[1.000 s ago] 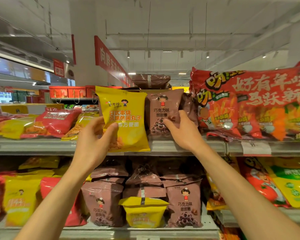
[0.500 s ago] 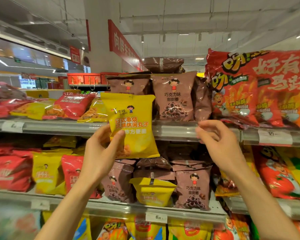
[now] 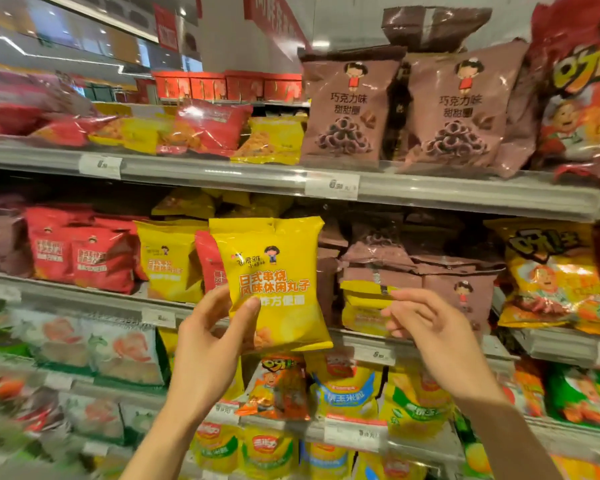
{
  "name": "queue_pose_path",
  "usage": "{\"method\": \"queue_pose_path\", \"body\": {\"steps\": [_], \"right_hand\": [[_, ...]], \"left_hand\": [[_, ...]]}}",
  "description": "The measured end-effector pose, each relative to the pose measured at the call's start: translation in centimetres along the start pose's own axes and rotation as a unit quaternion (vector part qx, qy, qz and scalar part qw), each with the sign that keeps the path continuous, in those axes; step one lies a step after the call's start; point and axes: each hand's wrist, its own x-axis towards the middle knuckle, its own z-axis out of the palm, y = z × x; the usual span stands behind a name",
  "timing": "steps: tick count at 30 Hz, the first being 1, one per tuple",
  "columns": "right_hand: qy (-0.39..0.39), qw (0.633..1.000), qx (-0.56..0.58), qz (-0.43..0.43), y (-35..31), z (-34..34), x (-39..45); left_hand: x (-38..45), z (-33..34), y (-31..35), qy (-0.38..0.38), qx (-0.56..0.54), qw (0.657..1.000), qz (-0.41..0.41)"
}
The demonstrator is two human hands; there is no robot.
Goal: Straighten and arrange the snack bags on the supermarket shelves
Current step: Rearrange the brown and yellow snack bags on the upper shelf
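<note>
Supermarket shelving fills the view, grey metal tiers stacked one above another with white price tags clipped to their front edges, under a pale ceiling with strip lights and red hanging signs. On the top shelf (image 3: 430,192) two brown snack bags (image 3: 347,109) stand upright side by side, a third brown bag lying across the top behind them; to their left, red and yellow bags (image 3: 201,128) lie flat and tipped over, and a large red bag (image 3: 582,88) crowds the right edge. The middle shelf (image 3: 84,296) carries upright red bags (image 3: 84,258) and yellow ones at the left, slumped brown bags (image 3: 413,261) in the centre with a small yellow bag tucked among them, and a big yellow-orange bag (image 3: 551,278) at the right. Lower tiers hold more packets in green, blue, orange and yellow, blurred towards the left.

The left hand (image 3: 208,344) grips a yellow snack bag (image 3: 274,285) by its lower left corner, thumb across the front, holding it upright in front of the middle shelf, clear of the stock behind. The right hand (image 3: 426,327) hangs in the air just right of that bag, fingers loosely curled and holding nothing, in front of the slumped brown bags.
</note>
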Motion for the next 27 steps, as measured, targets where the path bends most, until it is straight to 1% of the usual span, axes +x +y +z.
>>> {"method": "queue_pose_path", "body": {"steps": [3, 6, 10, 14, 20, 25, 27], "right_hand": [[0.014, 1.000, 0.006, 0.005, 0.3, 5.0, -1.1], [0.036, 0.999, 0.015, 0.016, 0.4, 11.1, -2.1], [0.035, 0.998, 0.029, 0.033, 1.0, 18.8, -3.1], [0.021, 0.998, 0.045, 0.039, 0.1, 24.9, -3.1], [0.014, 0.998, 0.056, 0.025, -2.3, 31.5, -0.6], [0.009, 0.998, 0.054, 0.005, -2.2, 35.6, 2.8], [0.005, 0.998, 0.056, -0.007, -2.1, 37.0, 4.3]], "left_hand": [[0.0, -4.7, -0.8, 0.006, -0.028, 1.000, 0.011], [0.8, -10.3, -1.5, 0.022, -0.032, 0.999, 0.002], [1.9, -17.6, -1.2, 0.021, -0.043, 0.999, 0.003], [3.3, -23.5, -1.4, 0.023, -0.067, 0.997, -0.004], [6.7, -29.4, -2.0, 0.054, -0.038, 0.998, -0.002], [10.4, -32.0, -2.7, 0.055, -0.042, 0.998, 0.001], [12.3, -32.7, -2.8, 0.053, -0.018, 0.998, 0.019]]}}
